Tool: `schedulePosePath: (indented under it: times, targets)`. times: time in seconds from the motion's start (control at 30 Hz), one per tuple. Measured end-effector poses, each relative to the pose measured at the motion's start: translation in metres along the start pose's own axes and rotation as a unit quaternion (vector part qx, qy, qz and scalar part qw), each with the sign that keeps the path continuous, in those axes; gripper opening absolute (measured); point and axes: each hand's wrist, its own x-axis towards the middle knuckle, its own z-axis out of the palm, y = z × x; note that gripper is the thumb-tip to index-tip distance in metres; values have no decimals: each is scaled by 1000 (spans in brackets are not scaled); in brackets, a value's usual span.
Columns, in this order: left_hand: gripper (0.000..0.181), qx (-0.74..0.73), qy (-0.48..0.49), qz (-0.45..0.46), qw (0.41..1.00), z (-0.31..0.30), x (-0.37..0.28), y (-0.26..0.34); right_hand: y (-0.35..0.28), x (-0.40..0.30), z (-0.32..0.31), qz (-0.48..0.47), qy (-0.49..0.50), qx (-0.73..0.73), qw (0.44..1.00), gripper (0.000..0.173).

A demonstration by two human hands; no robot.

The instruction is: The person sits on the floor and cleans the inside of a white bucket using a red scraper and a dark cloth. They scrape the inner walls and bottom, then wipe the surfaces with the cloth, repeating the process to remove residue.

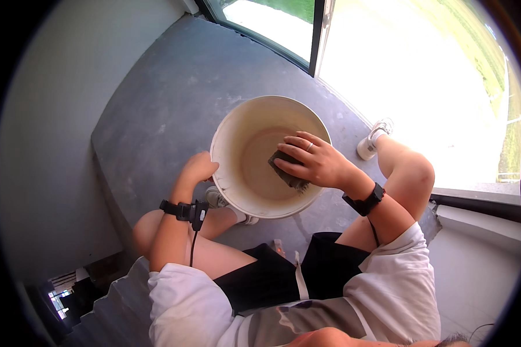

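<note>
A large off-white plastic bucket [225, 130] stands between my legs, its open top facing me; brownish residue marks the inside. My left hand [202, 167] grips the bucket's rim on the left side, fingers partly hidden by the wall. Bunched under the fingers of my right hand [314, 160] is a dark grey-brown cloth [291, 173] with a frayed edge, over the bucket's opening at the right. Whether the cloth touches the inner wall, I cannot tell. Black straps with devices and cables are on both wrists.
Grey concrete floor [156, 99] surrounds the bucket. A glass door frame [317, 39] and a bright opening lie at upper right, a plain wall [69, 86] at left. Steps [117, 299] descend at lower left. My shoe [371, 141] stands near the threshold; a small object [279, 247] lies below the bucket.
</note>
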Motion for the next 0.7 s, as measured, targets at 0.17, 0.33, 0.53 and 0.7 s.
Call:
schedulePosePath:
  times: [0.17,0.33,0.53,0.7]
  targets:
    - [26,102,58,40,992,0,-1,12,4,-4,13,1,-35,-6,999,37]
    - [32,177,174,110,962,2,-22,38,3,-4,17,24,-45,-4,999,32]
    - [48,122,144,123,974,2,-46,73,7,-14,19,69,-55,4,996,33]
    - [52,-14,173,189,967,9,-49,85,9,-25,9,107,-65,11,992,38]
